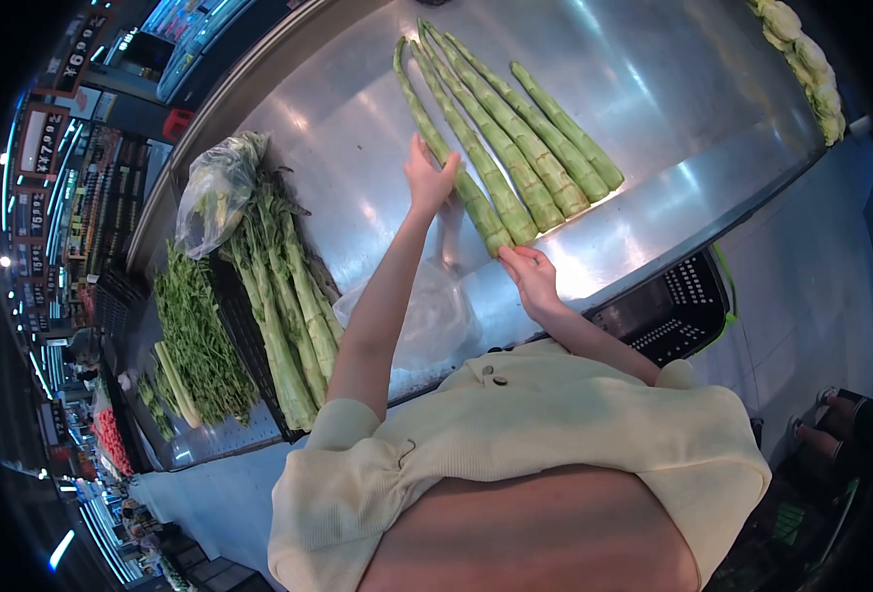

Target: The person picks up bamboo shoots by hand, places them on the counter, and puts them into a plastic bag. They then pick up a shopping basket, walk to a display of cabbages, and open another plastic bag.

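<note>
Several long green stalks [515, 138] lie side by side on a steel counter [654, 69], thin tips pointing away from me. My left hand [427, 178] is stretched out with fingers spread, pressing on the leftmost stalk [476, 202] about midway along it. My right hand [530, 276] is at the near thick ends of the row, fingers curled around the butt of a stalk [508, 229] by the counter's front lip. I wear a cream short-sleeved top.
A clear plastic bag [432, 316] lies on the counter between my arms. To the left are leafy stalks [289, 286], a bagged bunch [215, 187] and fine greens [200, 335]. A black crate [668, 311] sits under the counter edge; pale cabbages [806, 59] line the far right.
</note>
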The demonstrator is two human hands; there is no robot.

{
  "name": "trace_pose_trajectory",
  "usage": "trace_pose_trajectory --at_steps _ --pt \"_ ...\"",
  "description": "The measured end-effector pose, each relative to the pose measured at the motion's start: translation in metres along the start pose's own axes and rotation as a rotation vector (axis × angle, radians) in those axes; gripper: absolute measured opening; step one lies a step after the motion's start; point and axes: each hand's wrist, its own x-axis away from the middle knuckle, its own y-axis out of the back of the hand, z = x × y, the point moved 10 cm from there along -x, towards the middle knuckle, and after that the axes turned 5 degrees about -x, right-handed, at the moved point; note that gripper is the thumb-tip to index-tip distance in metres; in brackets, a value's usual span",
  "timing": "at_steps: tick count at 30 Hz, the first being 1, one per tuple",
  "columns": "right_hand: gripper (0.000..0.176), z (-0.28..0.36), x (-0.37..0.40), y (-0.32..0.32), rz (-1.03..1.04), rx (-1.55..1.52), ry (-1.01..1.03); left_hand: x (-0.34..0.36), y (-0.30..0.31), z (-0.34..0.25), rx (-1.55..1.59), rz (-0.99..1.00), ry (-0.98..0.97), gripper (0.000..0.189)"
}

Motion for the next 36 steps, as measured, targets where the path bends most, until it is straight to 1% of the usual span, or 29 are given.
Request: trace_pose_trajectory --at_steps 1,2,4,5,7,8,10,11,13,17,19,23,25,29,31,32,34,36 --pt "0.048 0.0 0.0 -0.001 0.003 -0.001 0.003 0.005 0.004 -0.006 -0.09 -0.061 -0.039 0.075" --pt "0.048 0.0 0.0 -0.002 0.008 0.0 0.004 0.009 0.003 -0.008 -0.091 -0.066 -0.04 0.075" --pt "0.048 0.002 0.003 -0.005 0.005 -0.019 -0.005 0.017 -0.012 -0.002 -0.099 0.052 0.037 0.081" --pt "0.048 0.003 0.003 -0.007 0.01 -0.015 -0.005 0.02 -0.012 -0.003 -0.098 0.046 0.038 0.081" --pt "0.047 0.004 0.004 -0.007 0.017 -0.003 0.007 0.026 -0.011 -0.005 -0.014 0.054 0.088 0.078" --pt "0.047 0.003 0.004 -0.006 0.017 0.0 0.005 0.027 -0.01 -0.005 -0.013 0.053 0.091 0.078" --pt "0.044 0.002 0.001 -0.006 0.038 0.042 0.017 0.029 -0.017 -0.004 0.135 0.093 0.08 0.072" --pt "0.044 0.002 0.0 -0.005 0.038 0.044 0.017 0.033 -0.019 -0.003 0.137 0.092 0.08 0.072" --pt "0.032 0.006 0.002 -0.009 0.047 0.107 0.057 0.044 -0.014 -0.022 0.308 0.133 0.095 0.065" --pt "0.034 0.011 0.004 -0.013 0.052 0.229 0.083 0.044 -0.014 -0.022 0.377 0.142 0.085 0.06" --pt "0.035 0.011 0.002 -0.013 0.06 0.272 0.093 0.042 -0.012 -0.027 0.261 0.103 -0.006 0.057" --pt "0.033 0.013 -0.001 -0.005 0.015 0.217 0.083 0.045 -0.014 -0.024 0.337 0.094 0.011 0.055" --pt "0.034 0.012 0.0 -0.005 0.028 0.106 0.074 0.048 -0.016 -0.021 0.442 0.101 0.056 0.057" --pt "0.037 0.014 0.003 -0.001 -0.029 0.034 0.076 0.053 -0.018 -0.014 0.451 0.064 0.057 0.06" --pt "0.04 0.017 0.004 -0.001 -0.033 0.003 0.11 0.059 -0.017 -0.014 0.233 0.06 0.075 0.063" --pt "0.04 0.016 0.004 -0.001 -0.034 0.003 0.109 0.065 -0.018 -0.016 0.232 0.061 0.077 0.063" --pt "0.038 0.015 0.004 0.0 -0.049 0.006 0.113 0.074 -0.013 -0.02 0.224 -0.011 0.124 0.064" --pt "0.038 0.015 0.004 0.001 -0.037 0.009 0.104 0.075 -0.011 -0.021 0.231 -0.018 0.114 0.063"
